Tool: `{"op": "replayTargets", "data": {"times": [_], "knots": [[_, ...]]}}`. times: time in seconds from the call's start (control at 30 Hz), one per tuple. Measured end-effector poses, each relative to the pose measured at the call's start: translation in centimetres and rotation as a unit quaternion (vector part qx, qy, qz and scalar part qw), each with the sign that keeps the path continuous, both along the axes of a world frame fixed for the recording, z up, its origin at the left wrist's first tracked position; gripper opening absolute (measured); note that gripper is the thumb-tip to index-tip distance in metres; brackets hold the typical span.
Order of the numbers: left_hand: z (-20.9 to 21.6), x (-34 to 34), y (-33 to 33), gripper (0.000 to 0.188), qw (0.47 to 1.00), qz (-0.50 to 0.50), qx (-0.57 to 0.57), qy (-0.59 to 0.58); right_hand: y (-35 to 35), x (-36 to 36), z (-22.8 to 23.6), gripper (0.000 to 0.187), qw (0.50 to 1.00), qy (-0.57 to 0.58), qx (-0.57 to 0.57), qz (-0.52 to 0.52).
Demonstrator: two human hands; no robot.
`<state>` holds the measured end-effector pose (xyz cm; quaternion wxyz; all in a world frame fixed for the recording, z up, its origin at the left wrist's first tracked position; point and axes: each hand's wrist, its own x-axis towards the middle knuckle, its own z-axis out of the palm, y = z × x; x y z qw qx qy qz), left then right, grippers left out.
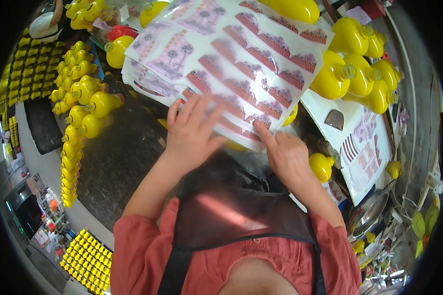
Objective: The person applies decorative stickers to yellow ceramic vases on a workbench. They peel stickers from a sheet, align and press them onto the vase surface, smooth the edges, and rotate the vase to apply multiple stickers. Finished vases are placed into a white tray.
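A glossy white sheet of printed decals (241,83), with lilac scenes and brick-red scalloped strips, lies before me on top of other sheets (150,86). On its near edge rests my left hand (192,130), with its fingers apart and slightly blurred. My right hand (288,150) is at the near right corner. Its index finger stretches over the print while the other fingers curl at the edge, and the thumb is hidden. The sheet seems pinched there. Yellow glossy bottles (236,145) show partly from under the sheets.
Large yellow bottles (330,73) lie at the right, beside a white board (354,147) with printed cutouts and a dark flat piece (334,119). Smaller yellow bottles (86,98) line the dark tabletop (113,167) at the left. Racks of yellow pieces (88,260) stand beyond. A metal bowl (369,211) sits at lower right.
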<state>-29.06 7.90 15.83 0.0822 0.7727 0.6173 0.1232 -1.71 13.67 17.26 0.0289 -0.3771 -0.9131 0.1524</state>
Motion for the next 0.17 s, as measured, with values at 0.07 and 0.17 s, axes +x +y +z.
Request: {"op": "replayTargets", "data": {"times": [0.07, 0.17], "knots": [[-0.4, 0.2, -0.2, 0.065, 1.0, 0.004, -0.005, -0.002, 0.2, 0.0, 0.1, 0.074, 1.0, -0.017, 0.01, 0.005], [-0.9, 0.2, -0.3, 0.071, 0.999, 0.023, 0.033, -0.025, 1.0, 0.3, 1.2, 0.08, 1.0, -0.022, 0.004, 0.006]]}}
